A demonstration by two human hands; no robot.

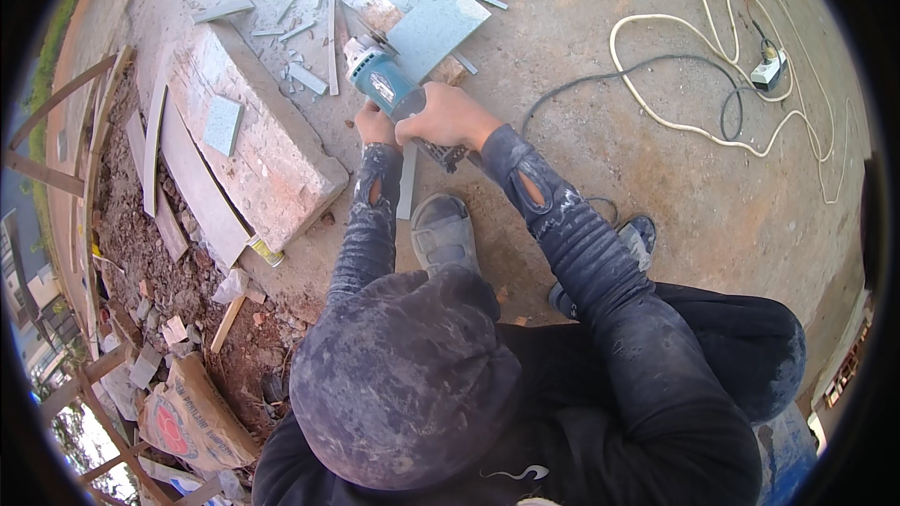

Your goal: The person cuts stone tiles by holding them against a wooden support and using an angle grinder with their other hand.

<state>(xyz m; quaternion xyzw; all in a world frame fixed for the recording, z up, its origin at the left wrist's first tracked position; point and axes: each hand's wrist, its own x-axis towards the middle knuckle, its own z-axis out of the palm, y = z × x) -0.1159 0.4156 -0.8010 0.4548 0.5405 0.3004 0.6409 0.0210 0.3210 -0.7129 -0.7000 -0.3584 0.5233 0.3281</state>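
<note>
Head view: hands (446, 116) partly hide the blue power tool (382, 81).

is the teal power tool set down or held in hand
Held in hand: the right hand is wrapped around the body of the teal power tool.

Grinder (381, 77): smooth plastic housing, faintly glossy. Tile (439, 31): smooth, matt, apparently ceramic or stone. Slab (258, 141): rough, chalky concrete. Floor (562, 28): matt, gritty concrete. Sleeves (600, 262) and cap (394, 384): matt cloth, dust-smeared. Sack (199, 412): creased paper. Cable (647, 105): smooth plastic sheath. Rail (47, 174): bare, matt wood. Soil (127, 215): rough, crumbly.
</note>
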